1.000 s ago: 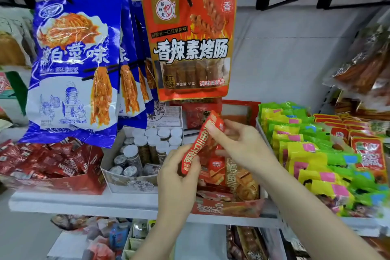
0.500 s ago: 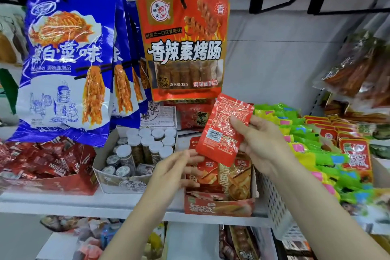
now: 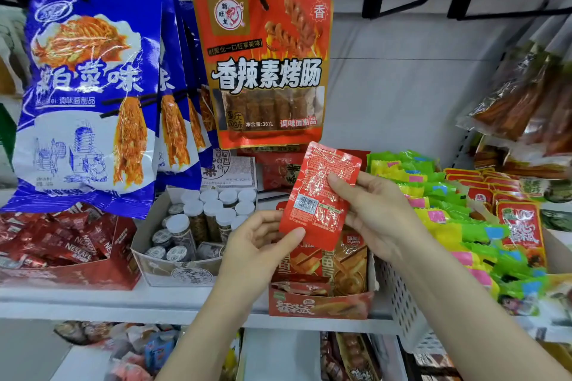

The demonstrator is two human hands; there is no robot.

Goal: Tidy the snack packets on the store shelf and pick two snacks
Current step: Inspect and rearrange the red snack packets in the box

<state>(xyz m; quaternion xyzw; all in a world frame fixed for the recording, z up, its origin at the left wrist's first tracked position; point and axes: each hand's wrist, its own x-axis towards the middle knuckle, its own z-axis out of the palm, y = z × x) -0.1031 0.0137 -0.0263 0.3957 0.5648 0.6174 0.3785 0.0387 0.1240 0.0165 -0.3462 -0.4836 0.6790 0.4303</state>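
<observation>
I am pinching a small red packet [image 3: 320, 195] in both hands, my right hand [image 3: 376, 213] gripping its edge, my left hand [image 3: 258, 246] its lower corner, back side facing me. Directly beneath my fingers is its display box [image 3: 318, 306]; I judge I am checking it, then choosing to keep or reshelve.

Red packet [image 3: 320, 195]: a second ago held edge-on and slanted above the open snack box [image 3: 320, 303], since turned flat, its barcoded back now facing the camera, and raised a little higher over that box. Right hand [image 3: 376, 213]: moved from the packet's top end to its right edge, thumb across the back. Left hand [image 3: 260, 244]: briefly loosened half a second ago, now pinching the lower left corner.
</observation>
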